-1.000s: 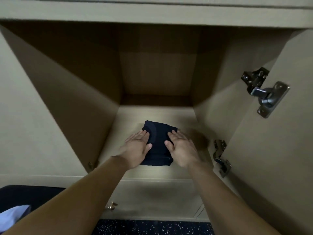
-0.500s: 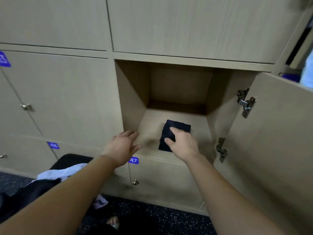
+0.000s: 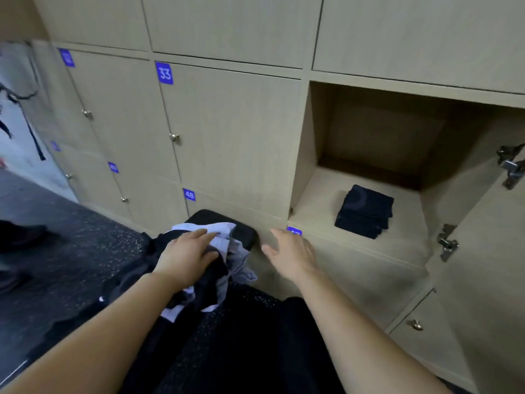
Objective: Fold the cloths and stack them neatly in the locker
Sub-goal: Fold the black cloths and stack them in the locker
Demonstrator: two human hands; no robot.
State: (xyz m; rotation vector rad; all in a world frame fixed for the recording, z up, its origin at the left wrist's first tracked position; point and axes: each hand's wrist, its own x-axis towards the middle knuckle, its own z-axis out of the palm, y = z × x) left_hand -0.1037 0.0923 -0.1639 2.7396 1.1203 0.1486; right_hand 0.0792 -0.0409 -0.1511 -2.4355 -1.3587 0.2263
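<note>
A folded dark navy cloth (image 3: pixel 365 211) lies on the floor of the open locker (image 3: pixel 321 194) at the right, with nothing touching it. Left of the locker, a heap of unfolded cloths (image 3: pixel 224 251), black and pale lilac, sits on a dark padded bench (image 3: pixel 244 231). My left hand (image 3: pixel 187 257) rests flat on top of this heap, fingers spread over a lilac piece. Beside the heap my right hand (image 3: pixel 289 251) hovers in front of the locker's lower edge, fingers apart and holding nothing.
The locker door (image 3: pixel 488 274) hangs open at the right with metal hinges (image 3: pixel 447 243). Closed numbered lockers (image 3: pixel 227 132) with small knobs fill the wall on the left. Dark speckled flooring (image 3: pixel 71 251) spreads to the left, where someone's dark shoe (image 3: pixel 20 231) stands.
Both hands came out of the locker, leaving the folded dark cloth inside. The view swung left and down; my left hand landed on the cloth heap, and my right hand pulled back toward it.
</note>
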